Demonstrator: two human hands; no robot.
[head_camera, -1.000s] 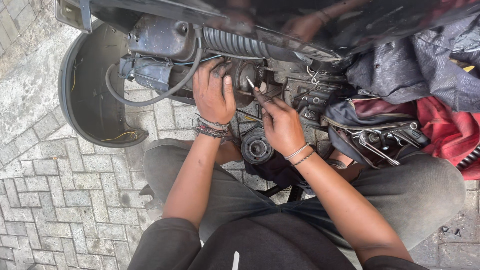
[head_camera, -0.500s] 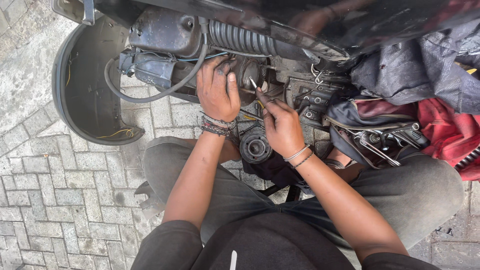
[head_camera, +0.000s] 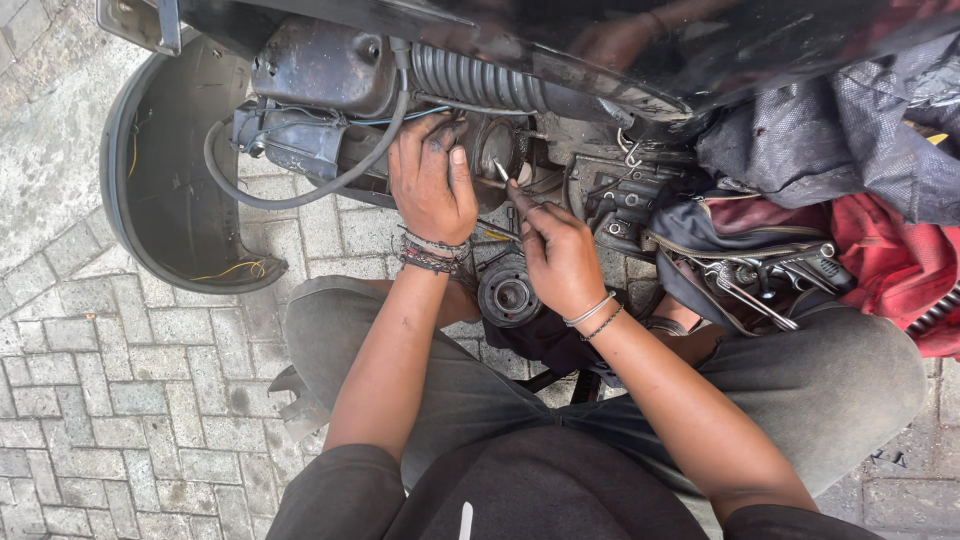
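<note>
I sit on the ground facing the underside of a scooter engine (head_camera: 560, 160). My left hand (head_camera: 430, 185), with several bracelets at the wrist, lies flat against a round grimy engine part (head_camera: 495, 150), fingers spread over it. My right hand (head_camera: 560, 255) is pinched around a thin metal tool (head_camera: 502, 172) whose tip points at that same part. A round black metal part (head_camera: 510, 295) lies between my knees, just below both hands.
A black plastic mudguard (head_camera: 165, 190) curves at the left over the paved brick ground (head_camera: 120, 400). A ribbed black hose (head_camera: 470, 80) and a thin grey hose (head_camera: 300, 195) run above. An open tool bag with wrenches (head_camera: 760, 275) and a red cloth (head_camera: 890, 270) sit at the right.
Both hands stay at the same engine spot; the right hand's tool tip has shifted slightly toward the round part. The view has moved a little.
</note>
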